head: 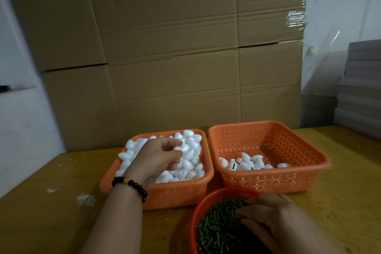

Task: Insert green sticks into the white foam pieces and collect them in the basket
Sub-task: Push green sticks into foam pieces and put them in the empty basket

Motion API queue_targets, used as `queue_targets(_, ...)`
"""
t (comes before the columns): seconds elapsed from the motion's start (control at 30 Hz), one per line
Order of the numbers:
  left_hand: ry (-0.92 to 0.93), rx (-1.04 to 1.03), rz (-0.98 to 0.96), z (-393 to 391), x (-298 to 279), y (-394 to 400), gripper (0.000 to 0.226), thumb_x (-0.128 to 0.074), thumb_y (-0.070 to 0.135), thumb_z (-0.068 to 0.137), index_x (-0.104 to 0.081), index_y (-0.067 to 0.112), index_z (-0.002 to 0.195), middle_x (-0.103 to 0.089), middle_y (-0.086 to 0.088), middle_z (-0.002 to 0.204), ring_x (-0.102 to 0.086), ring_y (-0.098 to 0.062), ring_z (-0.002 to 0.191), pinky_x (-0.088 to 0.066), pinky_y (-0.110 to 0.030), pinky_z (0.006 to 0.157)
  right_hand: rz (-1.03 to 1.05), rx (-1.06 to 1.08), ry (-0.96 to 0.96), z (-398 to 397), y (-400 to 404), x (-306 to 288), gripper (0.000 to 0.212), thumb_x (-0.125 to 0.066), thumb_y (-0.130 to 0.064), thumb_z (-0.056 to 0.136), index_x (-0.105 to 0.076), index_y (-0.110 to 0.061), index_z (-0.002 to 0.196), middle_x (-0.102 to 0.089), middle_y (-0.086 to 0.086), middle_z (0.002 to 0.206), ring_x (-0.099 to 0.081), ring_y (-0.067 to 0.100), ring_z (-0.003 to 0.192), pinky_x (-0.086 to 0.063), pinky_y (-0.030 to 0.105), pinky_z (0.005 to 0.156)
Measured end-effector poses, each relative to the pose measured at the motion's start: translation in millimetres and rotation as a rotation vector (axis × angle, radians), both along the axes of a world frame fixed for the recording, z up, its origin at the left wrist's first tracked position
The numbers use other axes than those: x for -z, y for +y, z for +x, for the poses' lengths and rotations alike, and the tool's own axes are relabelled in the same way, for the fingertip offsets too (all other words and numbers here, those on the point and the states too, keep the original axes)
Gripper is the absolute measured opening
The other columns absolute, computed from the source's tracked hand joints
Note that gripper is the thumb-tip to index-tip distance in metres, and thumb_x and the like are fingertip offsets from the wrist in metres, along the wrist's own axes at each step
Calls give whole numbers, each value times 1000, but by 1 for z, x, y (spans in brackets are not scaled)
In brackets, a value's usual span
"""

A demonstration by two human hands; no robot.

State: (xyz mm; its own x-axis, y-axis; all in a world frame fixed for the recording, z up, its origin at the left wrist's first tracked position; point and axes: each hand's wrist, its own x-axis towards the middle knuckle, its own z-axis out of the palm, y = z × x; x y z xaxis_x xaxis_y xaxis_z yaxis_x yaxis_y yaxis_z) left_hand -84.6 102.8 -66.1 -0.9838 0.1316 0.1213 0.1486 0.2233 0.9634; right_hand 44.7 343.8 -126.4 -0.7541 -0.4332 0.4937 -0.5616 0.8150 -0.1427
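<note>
Head view, left hand: the left hand [156, 157] hangs over the left orange perforated plastic basket [179, 194], which is heaped with plain white egg-shaped foam pieces [188, 164]; its fingers [172, 144] are curled and pinch one small white foam piece [177, 148] between thumb and fingertips, lifted just above the heap.

Head view, right hand: the right hand [274, 218] lies over the round orange bowl [203, 204] of thin green sticks [218, 227] at the near edge of the yellow-brown worktop [51, 218]; its fingers reach leftward and down into the pile. Whether a stick is already held I cannot tell, since the fingertips are buried in the dark pile.

Head view, key relation: the pinched foam piece is up and to the left of the stick bowl, well apart from the right hand; the sticks lie jumbled, their long axes pointing every way, so I judge that one must be drawn out and turned end-on toward the foam.

Head view, collecting basket: the right orange perforated plastic basket [274, 179] stands just beside the left one, farther back than the bowl; it holds a small cluster of finished foam pieces with sticks [247, 164], and the right hand is nearer to it.

Head view, backdrop: large brown cardboard boxes [175, 47] stand behind the baskets.
</note>
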Motion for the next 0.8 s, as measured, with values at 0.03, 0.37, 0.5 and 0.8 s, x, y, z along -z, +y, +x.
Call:
queue_targets(0.03, 6, 27, 53, 5, 0, 3, 29, -65, -1, 82, -68, 12, 108, -69, -3, 88, -62, -11, 70, -51, -23, 64, -68, 37, 20, -1, 5, -2, 28, -85, -34, 67, -75, -41, 92, -68, -23, 89, -67, 2, 82, -55, 24, 78)
queue_targets(0.37, 73, 290, -5, 40, 5, 52, 32, -60, -9, 86, -66, 11, 110, -66, -10, 91, -60, -12, 69, -49, -21, 60, -469, 109, 163, -4, 6, -3, 32, -82, -3, 68, -79, -23, 92, -64, -15, 79, -62, -5, 72, -46, 6, 64)
queue_targets(0.5, 23, 381, 37, 46, 6, 58, 22, -62, -1, 88, -65, 8, 108, -70, -15, 100, -63, -18, 76, -51, -24, 60, -541, 117, 216, -5, 7, -5, 27, -85, -5, 59, -78, -22, 79, -67, -17, 80, -63, -7, 74, -50, 10, 64)
queue_targets(0.8, -306, 525, 486, 55, 2, 66, 25, -64, 8, 79, -63, 7, 104, -64, -12, 90, -57, -14, 66, -46, -24, 54, -649, 68, 367, -8, 5, -3, 14, -73, -15, 73, -74, -24, 83, -64, -15, 84, -61, -5, 78, -44, 7, 67)
